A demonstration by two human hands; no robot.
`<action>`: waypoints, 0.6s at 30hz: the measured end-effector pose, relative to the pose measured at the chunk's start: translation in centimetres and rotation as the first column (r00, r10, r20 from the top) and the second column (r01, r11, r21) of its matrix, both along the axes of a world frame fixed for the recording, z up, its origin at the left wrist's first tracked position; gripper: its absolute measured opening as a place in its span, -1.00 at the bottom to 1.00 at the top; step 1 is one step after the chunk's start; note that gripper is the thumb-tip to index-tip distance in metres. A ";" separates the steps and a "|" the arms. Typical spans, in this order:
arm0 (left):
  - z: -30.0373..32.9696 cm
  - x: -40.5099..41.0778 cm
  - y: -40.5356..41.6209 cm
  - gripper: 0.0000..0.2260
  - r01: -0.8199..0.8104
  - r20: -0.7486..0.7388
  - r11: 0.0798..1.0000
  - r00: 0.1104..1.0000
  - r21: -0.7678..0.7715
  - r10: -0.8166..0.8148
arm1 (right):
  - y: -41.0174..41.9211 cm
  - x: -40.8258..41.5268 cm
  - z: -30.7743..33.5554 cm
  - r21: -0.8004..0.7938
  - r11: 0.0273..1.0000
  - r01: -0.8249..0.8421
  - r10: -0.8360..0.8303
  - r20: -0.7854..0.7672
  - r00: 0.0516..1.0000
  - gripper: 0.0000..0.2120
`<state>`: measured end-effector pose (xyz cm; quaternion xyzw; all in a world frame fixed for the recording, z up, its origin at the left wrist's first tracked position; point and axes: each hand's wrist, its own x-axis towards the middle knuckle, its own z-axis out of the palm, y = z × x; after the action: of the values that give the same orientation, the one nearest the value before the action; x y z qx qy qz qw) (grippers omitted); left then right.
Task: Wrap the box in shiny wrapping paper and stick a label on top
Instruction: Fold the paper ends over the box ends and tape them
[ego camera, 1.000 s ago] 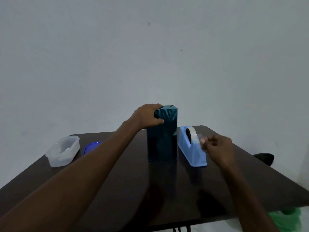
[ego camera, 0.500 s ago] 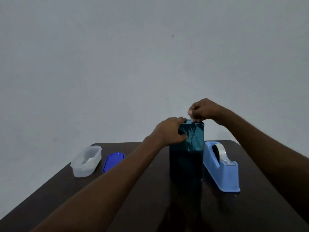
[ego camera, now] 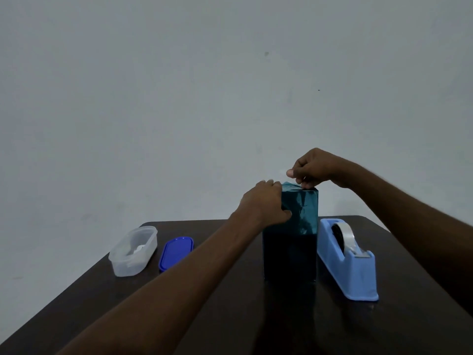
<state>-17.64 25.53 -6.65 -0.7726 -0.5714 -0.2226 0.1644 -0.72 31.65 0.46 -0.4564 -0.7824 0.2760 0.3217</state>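
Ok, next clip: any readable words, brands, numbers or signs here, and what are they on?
None can be read in this frame.
Tall box in shiny teal wrapping paper: no print visible, no label seen on top.
Light blue plastic tape dispenser: no marking visible.
Clear plastic container and blue oval lid: plain.

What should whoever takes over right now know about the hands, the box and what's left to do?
Left hand grips the upper left side of the wrapped box, steadying it upright on the table.
Right hand has curled fingers at the box's top edge; whether tape is between them is unclear.
Tape dispenser stands right of the box.
Done: teal paper covers the visible faces.
Left: finish the top, then the label; none visible.
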 end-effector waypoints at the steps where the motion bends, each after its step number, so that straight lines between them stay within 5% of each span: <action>1: 0.0 0.0 0.0 -0.52 0.000 -0.007 1.000 1.000 -0.008 0.000 | 0.1 -0.1 0.2 -0.002 1.000 -0.008 0.008 0.025 1.000 -0.79; 18: 0.4 0.0 -0.4 -0.47 0.024 -0.013 1.000 1.000 0.005 -0.024 | 1.3 -2.2 1.7 0.038 0.999 0.002 -0.018 0.429 0.903 -0.74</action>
<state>-17.69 25.18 -6.30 -0.7804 -0.5605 -0.2208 0.1674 -2.89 32.93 2.21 -0.5042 -0.8364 0.1527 0.1511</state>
